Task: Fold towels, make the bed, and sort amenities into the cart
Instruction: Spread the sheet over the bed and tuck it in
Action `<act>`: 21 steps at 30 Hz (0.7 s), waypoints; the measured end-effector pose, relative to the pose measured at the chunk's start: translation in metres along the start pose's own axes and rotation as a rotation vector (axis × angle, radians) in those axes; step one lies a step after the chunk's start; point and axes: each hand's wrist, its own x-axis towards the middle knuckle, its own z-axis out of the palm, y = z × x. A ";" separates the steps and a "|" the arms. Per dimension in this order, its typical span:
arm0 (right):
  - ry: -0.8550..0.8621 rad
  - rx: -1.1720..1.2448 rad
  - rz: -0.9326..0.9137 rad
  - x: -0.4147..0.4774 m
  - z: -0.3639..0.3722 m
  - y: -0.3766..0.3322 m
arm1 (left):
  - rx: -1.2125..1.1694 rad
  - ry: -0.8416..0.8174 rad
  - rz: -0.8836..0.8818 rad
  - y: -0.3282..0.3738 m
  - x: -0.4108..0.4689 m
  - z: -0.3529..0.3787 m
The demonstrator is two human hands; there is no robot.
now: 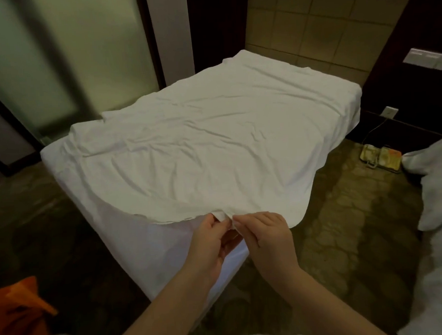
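Observation:
A wrinkled white sheet (208,147) lies spread over the bed (147,253), its near edge lifted off the foot of the mattress. My left hand (211,242) pinches that near edge at its middle. My right hand (264,236) pinches the same edge right beside it, so the two hands almost touch. The sheet's near right corner hangs free past the mattress over the floor.
More white bedding (437,207) is piled at the right edge. A telephone (379,157) sits on the patterned carpet by the dark wall. An orange cloth (25,305) shows at the lower left. Frosted glass panels (55,55) stand behind the bed on the left.

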 end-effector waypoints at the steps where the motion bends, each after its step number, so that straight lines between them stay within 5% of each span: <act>1: -0.005 -0.004 -0.006 0.004 0.002 0.002 | -0.018 0.014 0.007 0.002 0.004 0.001; 17: -0.245 0.208 -0.220 0.070 -0.001 0.115 | -0.120 0.345 0.064 -0.005 0.064 0.087; 21: -0.319 0.292 -0.247 0.078 -0.006 0.127 | -0.068 0.547 0.080 -0.012 0.071 0.097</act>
